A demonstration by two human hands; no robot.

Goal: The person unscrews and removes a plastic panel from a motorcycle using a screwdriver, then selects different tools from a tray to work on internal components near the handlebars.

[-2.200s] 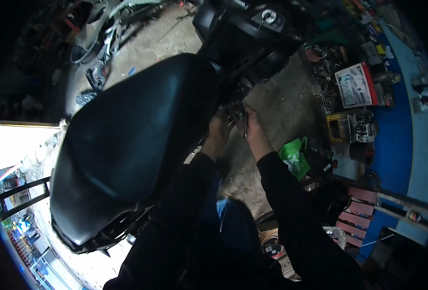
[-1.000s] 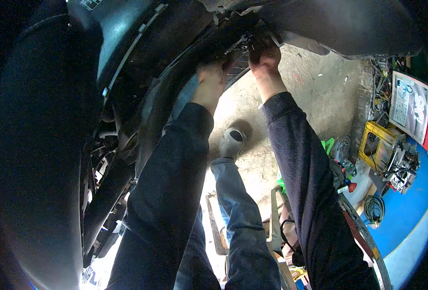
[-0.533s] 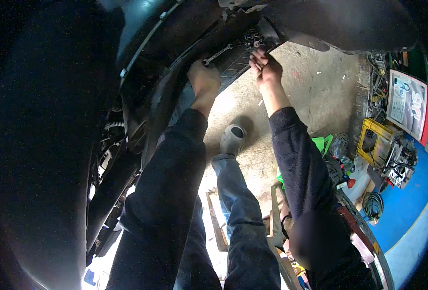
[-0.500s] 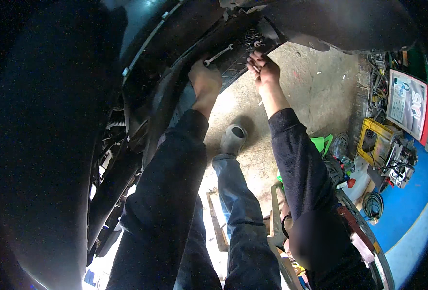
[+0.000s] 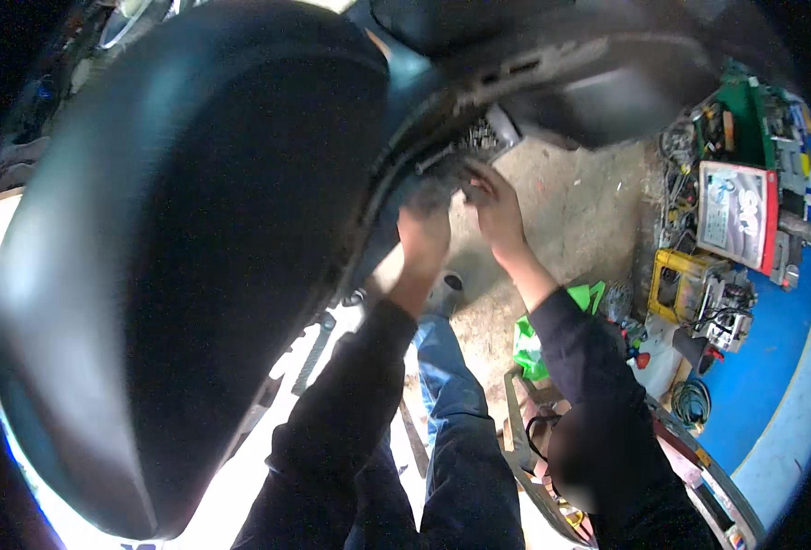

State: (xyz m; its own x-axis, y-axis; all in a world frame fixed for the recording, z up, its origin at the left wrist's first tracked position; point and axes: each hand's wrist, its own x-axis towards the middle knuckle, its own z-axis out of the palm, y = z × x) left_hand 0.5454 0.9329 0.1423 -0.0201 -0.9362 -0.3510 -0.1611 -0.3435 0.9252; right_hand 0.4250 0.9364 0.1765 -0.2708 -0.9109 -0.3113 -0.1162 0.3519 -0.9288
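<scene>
A large black padded seat (image 5: 240, 211) fills the left side, with a dark plastic body panel (image 5: 382, 197) along its right edge. On a dark ledge beyond my hands lies a wrench (image 5: 437, 158), close to a heap of small metal fasteners (image 5: 480, 137). My left hand (image 5: 425, 234) is at the near side of this ledge; its fingers are smeared and merge with a dark grey patch. To its right, my right hand (image 5: 497, 209) has bent fingers drawn together beside that patch. Whatever they may hold is too small or blurred to make out.
At the right are a yellow crate (image 5: 667, 286), a red-edged pictured box (image 5: 735, 215), a coiled cable (image 5: 691, 403) and a blue surface (image 5: 772, 367). A green bag (image 5: 532, 348) lies near my right sleeve. My shoe (image 5: 449, 286) is on the concrete floor (image 5: 570, 211).
The view has shifted, bringing more of the black seat into sight. Both hands have come closer together, and the right hand's fingers have turned toward the left hand. The wrench remains on the ledge.
</scene>
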